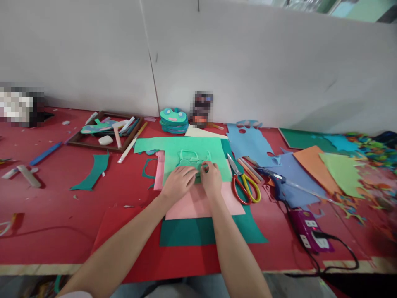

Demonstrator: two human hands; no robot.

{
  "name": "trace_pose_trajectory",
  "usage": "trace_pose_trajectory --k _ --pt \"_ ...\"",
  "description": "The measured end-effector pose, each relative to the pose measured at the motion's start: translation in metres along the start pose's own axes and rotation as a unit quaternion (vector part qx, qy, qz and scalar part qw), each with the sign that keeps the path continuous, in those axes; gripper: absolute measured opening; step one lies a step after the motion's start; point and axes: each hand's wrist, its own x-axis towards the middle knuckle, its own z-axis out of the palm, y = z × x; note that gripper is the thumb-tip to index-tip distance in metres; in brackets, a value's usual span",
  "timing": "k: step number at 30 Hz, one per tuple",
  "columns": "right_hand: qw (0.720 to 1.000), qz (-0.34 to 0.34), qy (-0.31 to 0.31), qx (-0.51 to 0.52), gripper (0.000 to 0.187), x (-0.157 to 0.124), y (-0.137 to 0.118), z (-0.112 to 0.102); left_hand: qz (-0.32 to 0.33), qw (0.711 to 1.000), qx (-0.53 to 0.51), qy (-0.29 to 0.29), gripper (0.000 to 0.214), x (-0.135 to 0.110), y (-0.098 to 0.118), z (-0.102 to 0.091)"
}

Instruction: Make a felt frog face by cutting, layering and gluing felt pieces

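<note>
Far left of the mint sheet (201,143) lies a blue pen (46,153). Nearer to the sheet, still on its left, are a teal scrap (96,171) and, farther back, a tray (88,146) with pens and an eraser (106,140) in it. A white marker (126,150) lies between tray and mint sheet.

Behind the sheet stand a stack of frogs (173,120) and, to their right, an upright thing (201,108) blurred out. On the sheet is a green frog shape (187,162). The left hand (181,180) rests at its near edge, fingers close together; I cannot tell whether they grip it. The right hand (212,178) is beside it, fingers bent and narrow, but what they hold is unclear. Pink paper (189,207) shows on the sheet's near side.

Right of the sheet come scissors (245,190), a glue gun (279,184), a purple power strip (307,227) and, farthest off, heaped scraps (372,151).
</note>
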Motion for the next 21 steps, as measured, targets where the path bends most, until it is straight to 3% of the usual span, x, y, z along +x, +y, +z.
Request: trace_pose_trajectory --k 7,10,12,14,17,21 --pt "0.999 -0.02 0.012 0.028 0.026 0.0 0.007 0.008 -0.06 0.995 -0.067 -0.033 0.024 0.002 -0.008 0.002" --pt "0.996 -0.025 0.011 0.08 0.028 0.003 0.017 0.001 -0.064 0.994 -0.075 -0.045 0.028 0.001 -0.011 0.002" --pt "0.992 -0.007 0.018 0.122 0.03 0.006 0.03 -0.017 -0.075 0.992 -0.085 -0.053 0.03 0.0 -0.012 0.0" --pt "0.99 -0.003 0.085 0.115 0.034 0.01 0.051 -0.045 -0.091 0.989 -0.103 -0.059 0.031 0.0 -0.011 -0.001" --pt "0.984 0.022 0.177 -0.014 0.037 0.015 0.095 -0.093 -0.095 0.987 -0.118 -0.059 0.031 -0.001 -0.011 -0.002" --pt "0.964 0.125 0.169 -0.164 0.039 0.023 0.153 -0.134 -0.085 0.988 -0.12 -0.045 0.031 -0.001 -0.012 -0.001"
